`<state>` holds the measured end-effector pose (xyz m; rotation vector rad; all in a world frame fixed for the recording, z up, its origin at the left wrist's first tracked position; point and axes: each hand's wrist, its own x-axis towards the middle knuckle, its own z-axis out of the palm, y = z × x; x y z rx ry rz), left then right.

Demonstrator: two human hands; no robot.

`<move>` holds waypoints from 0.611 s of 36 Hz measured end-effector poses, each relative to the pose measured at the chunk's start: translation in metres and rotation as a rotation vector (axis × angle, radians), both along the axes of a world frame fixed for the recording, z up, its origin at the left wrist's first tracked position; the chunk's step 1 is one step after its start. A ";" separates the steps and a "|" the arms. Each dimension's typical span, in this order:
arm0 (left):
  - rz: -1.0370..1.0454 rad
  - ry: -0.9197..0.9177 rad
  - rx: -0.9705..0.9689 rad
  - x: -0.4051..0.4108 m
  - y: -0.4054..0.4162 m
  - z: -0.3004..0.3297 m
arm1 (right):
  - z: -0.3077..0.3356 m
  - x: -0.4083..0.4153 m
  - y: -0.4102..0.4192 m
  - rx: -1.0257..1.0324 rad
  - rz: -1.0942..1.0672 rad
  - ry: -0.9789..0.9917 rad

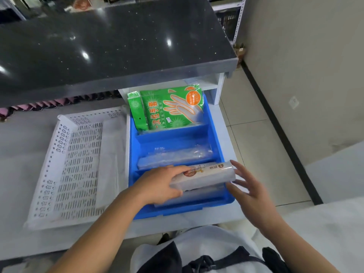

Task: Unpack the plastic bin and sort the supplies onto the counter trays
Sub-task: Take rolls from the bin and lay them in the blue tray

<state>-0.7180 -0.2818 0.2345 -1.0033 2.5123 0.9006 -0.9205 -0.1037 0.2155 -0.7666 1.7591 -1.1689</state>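
Note:
A blue plastic bin [215, 134] with dividers sits on the white counter. Green glove packets [167, 108] stand in its far compartment. A clear wrapped pack [173, 157] lies in the middle compartment. Over the near compartment my left hand [159, 184] grips a white roll [208, 174] with a printed label by its left end. My right hand [246, 186] is spread at the roll's right end, fingers apart and touching it. More wrapped white material [197, 196] lies beneath the roll.
A white perforated tray [59, 166] lies left of the bin with a pale flat pack [112, 162] inside along its right side. A black countertop [110, 42] overhangs at the back. Tiled floor and a wall lie to the right.

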 end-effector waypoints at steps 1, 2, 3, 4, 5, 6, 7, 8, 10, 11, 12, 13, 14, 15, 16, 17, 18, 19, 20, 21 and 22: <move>-0.008 -0.009 -0.002 0.000 -0.001 0.000 | -0.001 0.000 0.000 0.005 0.020 0.073; -0.013 -0.018 -0.006 0.000 -0.001 0.000 | -0.001 0.000 -0.001 0.012 0.046 0.155; -0.015 -0.023 -0.016 0.001 -0.001 0.000 | -0.001 -0.001 -0.002 0.021 0.070 0.236; -0.014 -0.024 -0.028 0.001 -0.002 0.000 | -0.001 -0.002 -0.003 0.028 0.088 0.311; -0.007 -0.020 -0.037 0.002 -0.002 0.000 | 0.000 -0.002 -0.005 0.034 0.100 0.379; 0.007 -0.011 -0.036 0.003 -0.001 0.000 | 0.000 -0.003 -0.007 0.038 0.111 0.437; 0.027 0.003 -0.026 0.005 -0.001 -0.001 | 0.000 -0.003 -0.008 0.043 0.119 0.480; 0.048 0.015 -0.013 0.006 0.000 -0.002 | 0.001 -0.003 -0.009 0.055 0.125 0.507; 0.077 0.020 -0.007 0.009 0.002 -0.004 | 0.002 -0.003 -0.010 0.089 0.137 0.543; 0.082 0.022 -0.014 0.010 0.003 -0.005 | 0.002 -0.003 -0.011 0.102 0.143 0.563; 0.084 0.027 -0.024 0.011 0.004 -0.006 | 0.003 -0.004 -0.011 0.110 0.148 0.581; 0.087 0.033 -0.031 0.012 0.005 -0.007 | 0.004 -0.004 -0.012 0.115 0.152 0.594; 0.090 0.039 -0.037 0.012 0.006 -0.008 | 0.005 -0.004 -0.012 0.120 0.154 0.603; 0.093 0.041 -0.045 0.013 0.006 -0.008 | 0.006 -0.003 -0.013 0.126 0.155 0.609; 0.093 0.039 -0.061 0.012 0.007 -0.008 | 0.007 -0.003 -0.014 0.130 0.154 0.611; 0.089 0.035 -0.082 0.012 0.008 -0.009 | 0.008 -0.003 -0.014 0.133 0.155 0.613; 0.081 0.031 -0.105 0.012 0.010 -0.009 | 0.009 -0.003 -0.015 0.133 0.161 0.616; 0.074 0.031 -0.125 0.012 0.011 -0.010 | 0.010 -0.003 -0.016 0.134 0.173 0.618; 0.074 0.036 -0.135 0.012 0.012 -0.011 | 0.012 -0.004 -0.017 0.141 0.192 0.619; 0.082 0.045 -0.136 0.012 0.013 -0.012 | 0.013 -0.004 -0.018 0.154 0.222 0.628; 0.092 0.056 -0.131 0.013 0.014 -0.013 | 0.014 -0.004 -0.020 0.169 0.257 0.648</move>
